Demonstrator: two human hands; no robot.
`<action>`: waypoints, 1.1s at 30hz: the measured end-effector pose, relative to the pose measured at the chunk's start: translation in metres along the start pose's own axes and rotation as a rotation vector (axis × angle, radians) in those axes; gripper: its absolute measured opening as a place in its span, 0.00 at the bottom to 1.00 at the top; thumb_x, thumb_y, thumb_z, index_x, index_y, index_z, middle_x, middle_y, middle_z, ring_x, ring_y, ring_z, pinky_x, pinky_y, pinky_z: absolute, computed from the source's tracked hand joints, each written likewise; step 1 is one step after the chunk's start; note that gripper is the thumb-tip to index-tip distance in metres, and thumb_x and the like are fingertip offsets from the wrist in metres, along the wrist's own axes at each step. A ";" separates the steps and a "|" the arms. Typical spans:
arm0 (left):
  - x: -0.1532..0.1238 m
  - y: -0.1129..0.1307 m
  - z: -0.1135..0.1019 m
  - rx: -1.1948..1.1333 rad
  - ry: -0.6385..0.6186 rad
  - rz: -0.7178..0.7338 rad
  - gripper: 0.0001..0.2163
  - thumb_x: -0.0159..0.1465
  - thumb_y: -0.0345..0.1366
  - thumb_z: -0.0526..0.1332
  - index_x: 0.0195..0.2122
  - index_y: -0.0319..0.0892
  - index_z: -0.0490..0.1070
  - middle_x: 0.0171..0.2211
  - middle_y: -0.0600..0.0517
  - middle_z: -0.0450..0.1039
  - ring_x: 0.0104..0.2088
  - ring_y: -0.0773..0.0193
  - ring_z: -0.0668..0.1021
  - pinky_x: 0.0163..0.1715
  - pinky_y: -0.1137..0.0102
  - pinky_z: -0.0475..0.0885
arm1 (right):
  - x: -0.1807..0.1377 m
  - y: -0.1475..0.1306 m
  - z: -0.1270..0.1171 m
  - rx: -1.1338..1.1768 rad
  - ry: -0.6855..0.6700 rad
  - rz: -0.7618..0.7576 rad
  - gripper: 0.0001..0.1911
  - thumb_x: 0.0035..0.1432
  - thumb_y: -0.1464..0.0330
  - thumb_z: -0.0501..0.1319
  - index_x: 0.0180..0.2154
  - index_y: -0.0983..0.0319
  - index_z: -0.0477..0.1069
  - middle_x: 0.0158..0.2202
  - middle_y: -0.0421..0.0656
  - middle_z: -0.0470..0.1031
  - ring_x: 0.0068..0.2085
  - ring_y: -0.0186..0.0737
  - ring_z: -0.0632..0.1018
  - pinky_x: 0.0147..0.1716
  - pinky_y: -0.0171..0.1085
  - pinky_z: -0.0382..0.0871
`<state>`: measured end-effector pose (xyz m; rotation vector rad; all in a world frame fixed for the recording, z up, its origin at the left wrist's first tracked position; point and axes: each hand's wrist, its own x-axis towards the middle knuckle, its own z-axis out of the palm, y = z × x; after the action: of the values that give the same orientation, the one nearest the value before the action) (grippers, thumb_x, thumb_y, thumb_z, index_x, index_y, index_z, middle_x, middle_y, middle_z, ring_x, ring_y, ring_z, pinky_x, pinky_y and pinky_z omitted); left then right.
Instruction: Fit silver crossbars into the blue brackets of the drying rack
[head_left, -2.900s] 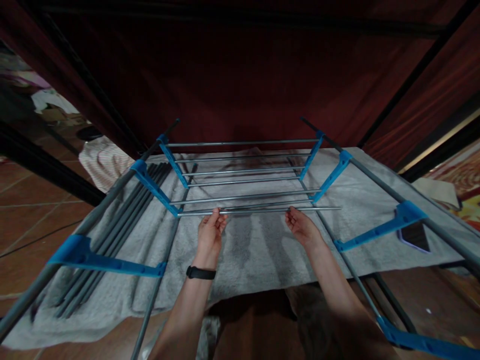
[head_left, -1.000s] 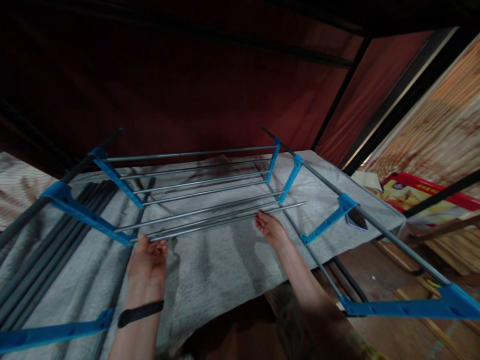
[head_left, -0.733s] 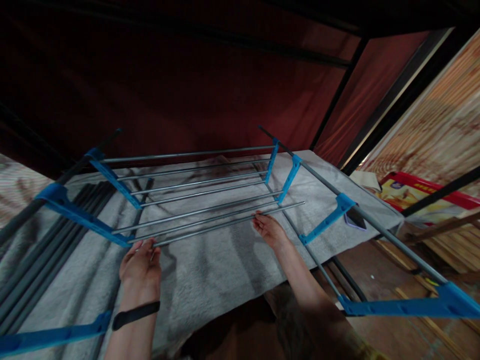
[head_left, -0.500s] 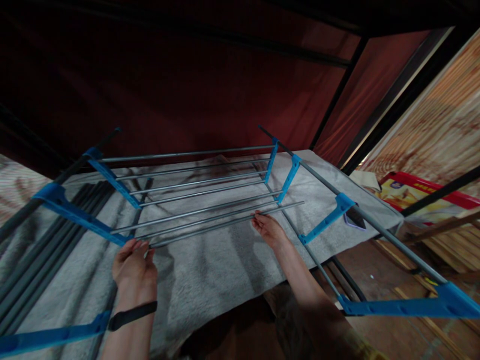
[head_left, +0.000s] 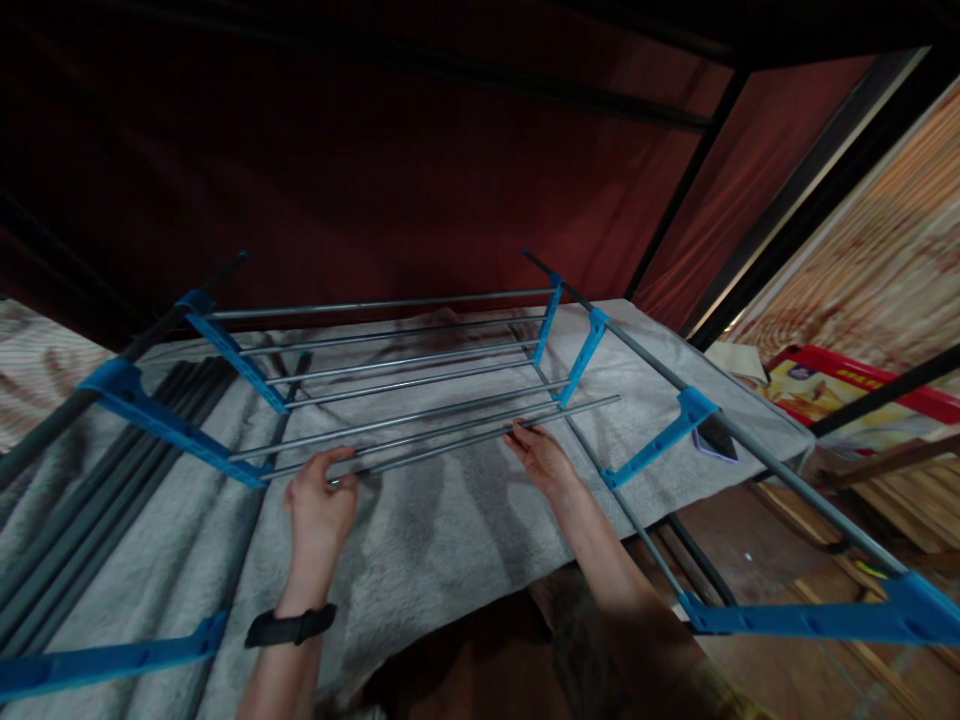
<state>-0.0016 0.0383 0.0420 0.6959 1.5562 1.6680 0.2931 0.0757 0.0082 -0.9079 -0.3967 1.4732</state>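
A loose thin grey metal tube (head_left: 442,449) slants across the front of a half-built rack with blue plastic brackets. Its left end lies between the thumb and fingers of my left hand (head_left: 319,505). My right hand (head_left: 541,458) pinches the same tube right of its middle, and the tube's far end sticks out past the fingers. Just behind it, a fixed tube (head_left: 420,437) runs from the left blue bracket (head_left: 180,435), partly hidden by my left fingers. More tubes span to the right blue bracket (head_left: 581,357). A lower right bracket (head_left: 660,437) carries no cross tube.
Several thick grey tubes (head_left: 112,500) lie at the left on the grey cloth (head_left: 442,540). Another blue bracket (head_left: 112,668) is at the lower left. A dark phone-like object (head_left: 716,440) and a red and yellow box (head_left: 847,385) are at the right.
My left hand has moved right and slightly up, away from the left bracket. The loose tube has shifted a little to the right; my right hand stays nearly in place.
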 end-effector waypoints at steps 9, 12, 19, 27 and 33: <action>-0.019 -0.028 0.026 0.533 -0.355 0.441 0.13 0.49 0.27 0.67 0.35 0.50 0.77 0.42 0.45 0.78 0.59 0.44 0.68 0.64 0.49 0.39 | -0.005 0.003 0.008 -0.006 -0.034 0.038 0.09 0.44 0.74 0.73 0.28 0.60 0.75 0.29 0.37 0.79 0.35 0.34 0.81 0.39 0.33 0.78; -0.018 -0.032 0.026 0.551 -0.422 0.514 0.11 0.51 0.28 0.66 0.33 0.51 0.77 0.36 0.47 0.79 0.46 0.48 0.76 0.64 0.52 0.43 | -0.007 0.004 0.009 -0.016 -0.051 0.062 0.08 0.46 0.73 0.72 0.28 0.61 0.75 0.30 0.39 0.80 0.34 0.34 0.80 0.38 0.33 0.78; -0.016 -0.020 0.022 0.439 -0.419 0.371 0.11 0.50 0.25 0.66 0.30 0.50 0.78 0.32 0.48 0.78 0.41 0.51 0.77 0.64 0.57 0.48 | -0.002 -0.001 0.000 -0.035 -0.010 0.085 0.03 0.52 0.71 0.68 0.31 0.60 0.75 0.32 0.42 0.81 0.30 0.33 0.79 0.33 0.32 0.77; -0.009 -0.017 0.009 0.526 -0.390 0.432 0.12 0.51 0.25 0.66 0.32 0.51 0.78 0.33 0.49 0.78 0.42 0.51 0.77 0.63 0.58 0.50 | 0.006 -0.010 -0.014 -0.004 0.104 0.048 0.02 0.56 0.69 0.65 0.30 0.59 0.74 0.30 0.41 0.81 0.30 0.33 0.79 0.34 0.33 0.77; 0.003 -0.024 -0.004 0.841 -0.488 0.746 0.08 0.60 0.33 0.60 0.39 0.49 0.76 0.38 0.48 0.79 0.40 0.52 0.79 0.52 0.58 0.64 | 0.011 -0.020 -0.018 0.069 0.218 0.010 0.09 0.63 0.70 0.58 0.31 0.60 0.73 0.28 0.41 0.81 0.29 0.32 0.80 0.34 0.32 0.78</action>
<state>-0.0034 0.0383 0.0172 2.1454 1.6880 1.0591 0.3208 0.0837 0.0078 -1.0048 -0.1798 1.3714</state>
